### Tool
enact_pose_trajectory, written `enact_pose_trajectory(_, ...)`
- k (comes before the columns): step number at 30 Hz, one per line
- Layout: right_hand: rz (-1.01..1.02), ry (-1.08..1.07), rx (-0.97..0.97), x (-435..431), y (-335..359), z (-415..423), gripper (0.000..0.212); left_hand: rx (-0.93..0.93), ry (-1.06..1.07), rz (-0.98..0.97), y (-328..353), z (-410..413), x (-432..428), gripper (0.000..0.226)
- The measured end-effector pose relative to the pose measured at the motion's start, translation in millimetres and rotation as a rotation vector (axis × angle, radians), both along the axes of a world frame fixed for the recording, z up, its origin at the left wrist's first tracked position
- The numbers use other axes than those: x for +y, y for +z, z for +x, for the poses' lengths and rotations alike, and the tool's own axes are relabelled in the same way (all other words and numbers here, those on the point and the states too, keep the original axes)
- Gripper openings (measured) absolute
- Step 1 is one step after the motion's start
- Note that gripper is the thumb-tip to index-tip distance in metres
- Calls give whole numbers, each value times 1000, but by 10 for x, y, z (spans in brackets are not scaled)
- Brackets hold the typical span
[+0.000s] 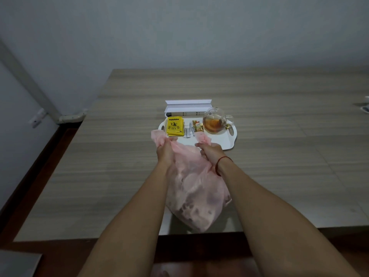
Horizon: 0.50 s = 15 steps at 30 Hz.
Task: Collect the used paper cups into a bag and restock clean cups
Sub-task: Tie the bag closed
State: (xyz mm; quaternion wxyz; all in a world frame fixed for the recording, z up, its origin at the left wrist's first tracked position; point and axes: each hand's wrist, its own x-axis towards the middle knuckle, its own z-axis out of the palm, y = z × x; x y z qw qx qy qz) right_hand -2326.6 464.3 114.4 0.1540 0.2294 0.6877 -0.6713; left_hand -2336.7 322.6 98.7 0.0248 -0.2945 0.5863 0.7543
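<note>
Wide table in grey-beige wood-grain, panel seams visible, far edge set against a plain pale wall. Its left edge is flanked by a strip of dark reddish-brown floor. A pale duct is run diagonally down the left wall, ending near the table's far-left corner. A small white wall fitting is mounted just beside it. Light is dim and even.

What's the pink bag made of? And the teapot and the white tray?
The pink bag looks like thin plastic film: it crinkles, bunches, and dark shapes show through. The teapot seems clear glass: amber tea shows through its shiny wall. The white tray is probably smooth moulded plastic, with cut-out handles.
</note>
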Motion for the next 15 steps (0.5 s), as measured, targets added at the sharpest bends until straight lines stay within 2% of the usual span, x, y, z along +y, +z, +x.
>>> enact_pose_trajectory(2,139,17,-8,-36,-6,9,20,32,43,134,29,-25,38,24)
enact_pose_trajectory(4,78,-30,10,-75,-33,-10,24,57,90,175,41,-28,57,26)
enact_pose_trajectory(7,-82,-88,15,-122,-41,-61,44,83,68,-11,22,-15,76,33)
enact_pose_trajectory(10,-149,-97,26,-172,-30,-74,47,127,-24,-81,5,42,132,42)
enact_pose_trajectory(12,-65,-80,21,-183,-45,-89,52,130,-107,-109,-6,71,140,46)
enact_pose_trajectory(15,86,-26,73,-168,-55,-139,35,150,-267,-151,67,84,131,25)
